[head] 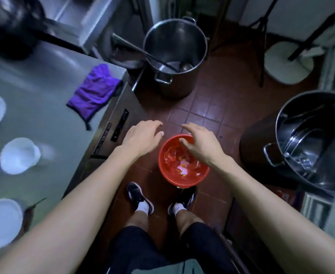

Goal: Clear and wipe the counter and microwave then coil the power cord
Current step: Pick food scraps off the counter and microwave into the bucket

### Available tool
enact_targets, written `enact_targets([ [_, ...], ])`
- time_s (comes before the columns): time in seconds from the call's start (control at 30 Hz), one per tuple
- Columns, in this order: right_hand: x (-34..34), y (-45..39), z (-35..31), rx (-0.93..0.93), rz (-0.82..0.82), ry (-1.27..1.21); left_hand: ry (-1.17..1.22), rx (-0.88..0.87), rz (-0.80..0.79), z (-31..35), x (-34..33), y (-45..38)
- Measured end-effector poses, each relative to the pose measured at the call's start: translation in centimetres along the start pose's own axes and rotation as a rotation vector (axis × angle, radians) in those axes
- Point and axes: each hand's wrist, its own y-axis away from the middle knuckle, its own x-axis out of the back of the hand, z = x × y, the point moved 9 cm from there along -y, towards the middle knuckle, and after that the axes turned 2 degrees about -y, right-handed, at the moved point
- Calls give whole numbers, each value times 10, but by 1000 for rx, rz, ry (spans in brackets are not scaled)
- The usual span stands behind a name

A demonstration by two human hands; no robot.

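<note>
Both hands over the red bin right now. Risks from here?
1. The red bin sits right at the toes of the shoes; a step forward may tip it.
2. Left hand and right hand hold nothing; the purple cloth overhangs the counter edge and may slide off.

So from my feed the counter is a steel top running down the left side, kinda blurry. There's a crumpled purple cloth sitting near its far right corner, one edge hanging just past the lip. Three white bowls are lined up along the left part of the counter, well apart from the cloth. Can't spot the microwave or the power cord from this angle.
</note>
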Motion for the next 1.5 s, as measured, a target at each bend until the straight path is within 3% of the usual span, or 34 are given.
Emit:
enact_targets([
  [0.2,35,6,-105,192,4,30,93,131,159,-48,53,78],
  [0.43,6,41,-224,377,-34,83,204,348,280,-135,58,196],
  [1.0,-156,244,-467,703,-190,186,352,662,567,-286,-14,556],
  [1.33,-256,336,-584,967,-302,243,477,925,751,-345,-83,726],
  [1.5,-316,370,-624,1047,-435,237,545,1062,770,-367,-124,792],
])
